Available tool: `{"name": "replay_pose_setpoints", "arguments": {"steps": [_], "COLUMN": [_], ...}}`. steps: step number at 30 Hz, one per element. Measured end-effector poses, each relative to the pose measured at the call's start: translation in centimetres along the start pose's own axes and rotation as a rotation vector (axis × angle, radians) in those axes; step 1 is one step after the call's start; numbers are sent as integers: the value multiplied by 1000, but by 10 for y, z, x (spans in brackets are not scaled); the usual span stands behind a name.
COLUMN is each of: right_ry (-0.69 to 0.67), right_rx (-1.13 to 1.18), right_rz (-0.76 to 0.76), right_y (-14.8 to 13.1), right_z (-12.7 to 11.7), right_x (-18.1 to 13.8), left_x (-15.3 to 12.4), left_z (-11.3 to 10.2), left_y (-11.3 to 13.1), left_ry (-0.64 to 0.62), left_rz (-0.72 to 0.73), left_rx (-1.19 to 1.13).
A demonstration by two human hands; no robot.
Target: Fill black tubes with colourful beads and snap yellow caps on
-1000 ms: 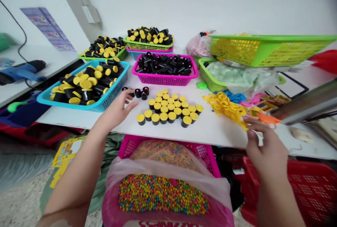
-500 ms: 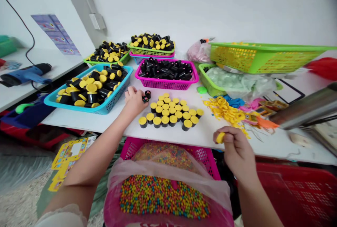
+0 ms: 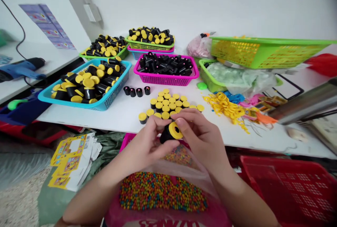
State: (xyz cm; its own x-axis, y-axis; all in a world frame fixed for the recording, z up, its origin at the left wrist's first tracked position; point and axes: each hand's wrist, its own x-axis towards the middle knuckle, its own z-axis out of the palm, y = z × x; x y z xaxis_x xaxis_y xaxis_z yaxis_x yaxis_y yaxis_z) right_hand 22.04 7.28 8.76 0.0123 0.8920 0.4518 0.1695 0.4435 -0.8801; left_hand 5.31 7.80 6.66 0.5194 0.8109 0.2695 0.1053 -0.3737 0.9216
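Note:
My left hand [image 3: 147,142] grips a small black tube [image 3: 165,136] in front of me, above the bag of coloured beads [image 3: 162,192]. Fingers of my right hand [image 3: 200,132] pinch a yellow ring cap [image 3: 175,130] against the tube's end. Just behind my hands, on the white table [image 3: 123,113], stands a cluster of yellow-capped black tubes [image 3: 168,106]. Several open black tubes [image 3: 136,91] stand in a short row to its left. A heap of loose yellow ring caps [image 3: 226,106] lies to the right.
Baskets hold more tubes: blue [image 3: 86,83], pink [image 3: 165,67], green [image 3: 105,48] and another green behind [image 3: 150,37]. A large green basket [image 3: 265,49] sits on bagged goods at right. A red crate [image 3: 289,188] stands below right, printed cards [image 3: 70,157] lie on the floor, a blue tool [image 3: 19,69] at left.
My left hand took a black tube from the row and came back toward me. My right hand brought a yellow cap over from the right, and both hands now meet over the bead bag.

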Motion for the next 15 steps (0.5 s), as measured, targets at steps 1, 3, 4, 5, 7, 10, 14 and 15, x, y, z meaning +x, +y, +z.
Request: {"name": "replay_pose_setpoints", "arguments": {"steps": [1,3,4,5,7,10,14,15], "right_ry": [9,13,12,5,-8,-20,-13,-15], "right_rx": [4,-1,-6,-7,6,-27,-183,-208], "right_rz": [5,11,10,12,16,-26,-154,-173], "right_y": [3,7,8,9,10,12,13,13], "right_z": [0,-1,0,0,3,9,16,16], "right_x": [-2,-6,-7,-9,-11,-15,-20,-22], "left_x": [-3,-7,-8,-9,-8,-4,-2,-3], "left_z": [1,1,1,1,3,8,17,19], "left_y": [-6,-13,-14,-14,-14,-16,-27,-29], "left_ry": [-22,-46,-54,-65,-77,-14,92,112], "left_rz": [34,92,111,124,143,163,166,156], "left_rx": [28,94,122,133,64,-153,-235,-249]}}
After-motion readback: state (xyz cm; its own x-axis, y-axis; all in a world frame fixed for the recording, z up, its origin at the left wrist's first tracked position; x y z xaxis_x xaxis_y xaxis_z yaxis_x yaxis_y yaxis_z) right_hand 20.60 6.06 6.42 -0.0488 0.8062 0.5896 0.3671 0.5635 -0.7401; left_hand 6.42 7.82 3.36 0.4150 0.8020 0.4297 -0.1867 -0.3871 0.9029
